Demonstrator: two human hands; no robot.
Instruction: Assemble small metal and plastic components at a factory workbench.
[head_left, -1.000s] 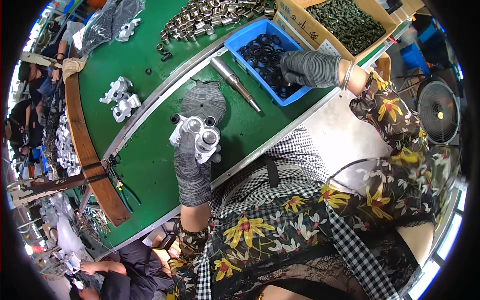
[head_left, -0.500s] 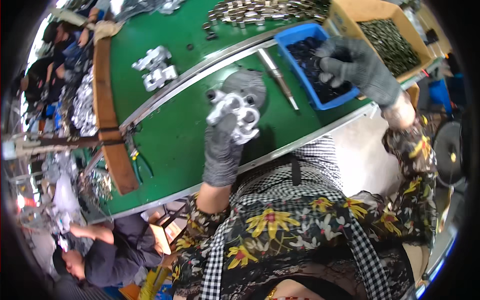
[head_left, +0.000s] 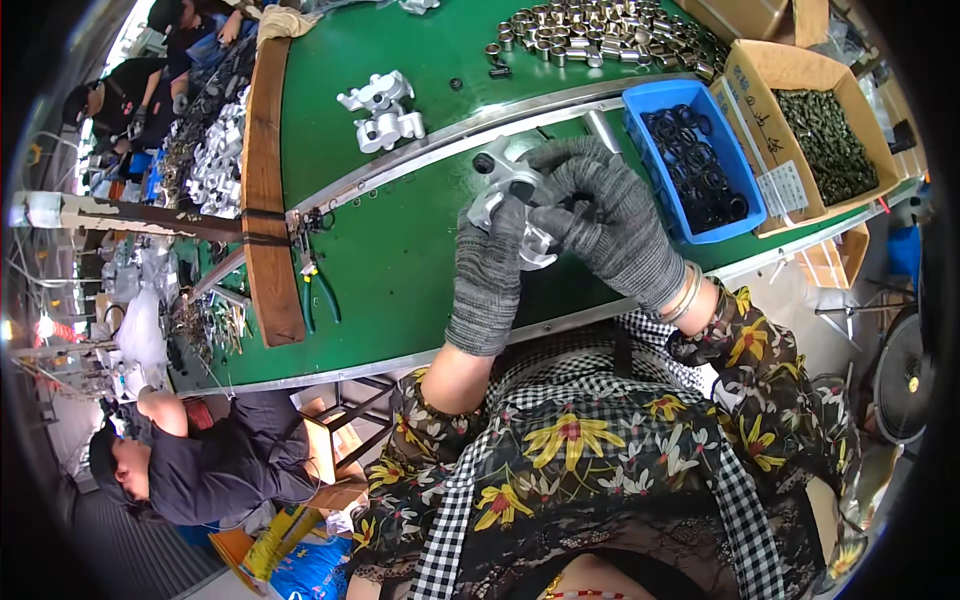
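A casting (head_left: 503, 168) is clamped by the left hand (head_left: 484, 268). For the right hand (head_left: 612, 218), whether fingers are together cannot be told.

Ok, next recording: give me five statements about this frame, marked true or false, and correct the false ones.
1. The left hand grips a silver metal casting, with the right hand close against it. True.
2. Both hands are bare. False: both wear gray knit gloves.
3. The blue bin holds black rings. True.
4. Green-handled pliers lie beside the wooden board. True.
5. The blue bin stands left of the pliers. False: it stands to their right.
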